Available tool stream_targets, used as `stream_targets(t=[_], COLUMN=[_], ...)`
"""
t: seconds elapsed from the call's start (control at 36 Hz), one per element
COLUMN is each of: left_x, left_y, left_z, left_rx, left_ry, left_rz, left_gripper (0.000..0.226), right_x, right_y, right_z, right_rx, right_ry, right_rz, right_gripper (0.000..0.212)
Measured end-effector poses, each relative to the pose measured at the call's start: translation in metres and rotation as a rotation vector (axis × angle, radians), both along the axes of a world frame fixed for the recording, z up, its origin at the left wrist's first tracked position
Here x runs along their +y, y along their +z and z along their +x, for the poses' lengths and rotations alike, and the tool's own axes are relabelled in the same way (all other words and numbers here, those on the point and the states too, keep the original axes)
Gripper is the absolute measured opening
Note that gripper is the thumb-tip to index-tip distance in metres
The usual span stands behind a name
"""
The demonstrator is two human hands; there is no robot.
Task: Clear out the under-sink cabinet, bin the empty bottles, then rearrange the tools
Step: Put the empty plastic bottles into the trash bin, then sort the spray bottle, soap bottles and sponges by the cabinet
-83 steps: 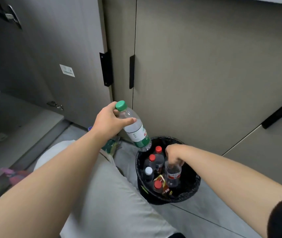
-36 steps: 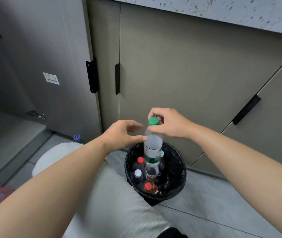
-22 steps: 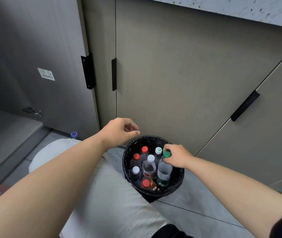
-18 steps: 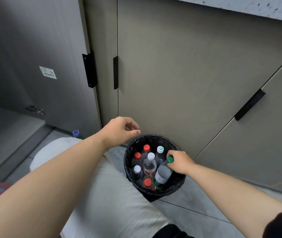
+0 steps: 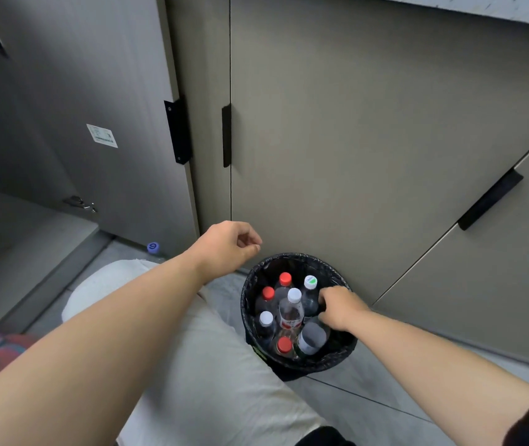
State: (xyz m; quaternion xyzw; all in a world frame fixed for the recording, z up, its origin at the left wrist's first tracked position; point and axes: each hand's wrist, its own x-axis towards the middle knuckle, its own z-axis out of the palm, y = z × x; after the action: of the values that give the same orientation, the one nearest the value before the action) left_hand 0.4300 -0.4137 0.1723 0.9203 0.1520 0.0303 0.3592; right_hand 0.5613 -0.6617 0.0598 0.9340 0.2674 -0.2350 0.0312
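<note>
A black bin [image 5: 289, 256] lined with a bag stands on the floor against the cabinet front. Several clear plastic bottles with red and white caps stand packed inside it. My right hand [image 5: 340, 309] is down in the bin's right side, fingers curled over the top of a clear green-labelled bottle [image 5: 313, 340], which leans tilted among the others. The hand hides that bottle's cap. My left hand [image 5: 229, 247] hovers above and to the left of the bin, fingers loosely curled and holding nothing.
An open cabinet door [image 5: 112, 91] with a white sticker stands at the left, the dark cabinet interior behind it. Closed doors with black handles [image 5: 226, 135] fill the back. A blue bottle cap [image 5: 153, 247] shows on the floor. My knee [image 5: 192, 349] is beside the bin.
My left hand handed the green-capped bottle to my right hand. The right hand then lowered it into the bin, where it now leans. The left hand stays empty above the rim.
</note>
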Motion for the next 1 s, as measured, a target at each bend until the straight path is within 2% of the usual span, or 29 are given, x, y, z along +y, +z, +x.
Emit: stream_targets(t=[0.19, 0.31, 0.42, 0.56, 0.69, 0.92, 1.0], left_x=[0.005, 0.026, 0.072, 0.139, 0.183, 0.243, 0.264], left_y=[0.007, 0.018, 0.031, 0.032, 0.013, -0.047, -0.074], left_z=[-0.01, -0.023, -0.048, -0.103, -0.155, -0.221, -0.239], left_rx=[-0.05, -0.08, -0.099, -0.007, 0.109, 0.312, 0.422], left_ry=[0.095, 0.204, 0.326, 0.474, 0.572, 0.54, 0.52], left_rz=[0.081, 0.098, 0.078, 0.137, 0.138, 0.159, 0.153], left_gripper=[0.014, 0.013, 0.013, 0.009, 0.008, 0.005, 0.021], right_x=[0.044, 0.088, 0.138, 0.199, 0.254, 0.33, 0.359], right_y=[0.047, 0.076, 0.094, 0.088, 0.056, -0.007, -0.028], right_z=[0.007, -0.003, -0.019, -0.034, -0.038, -0.045, -0.047], right_rx=[-0.104, -0.055, 0.035, 0.121, 0.181, 0.264, 0.254], right_ry=[0.06, 0.211, 0.383, 0.524, 0.592, 0.593, 0.584], right_rz=[0.358, 0.573, 0.654, 0.604, 0.465, 0.265, 0.223], right_gripper=[0.014, 0.013, 0.012, 0.013, 0.02, 0.046, 0.051])
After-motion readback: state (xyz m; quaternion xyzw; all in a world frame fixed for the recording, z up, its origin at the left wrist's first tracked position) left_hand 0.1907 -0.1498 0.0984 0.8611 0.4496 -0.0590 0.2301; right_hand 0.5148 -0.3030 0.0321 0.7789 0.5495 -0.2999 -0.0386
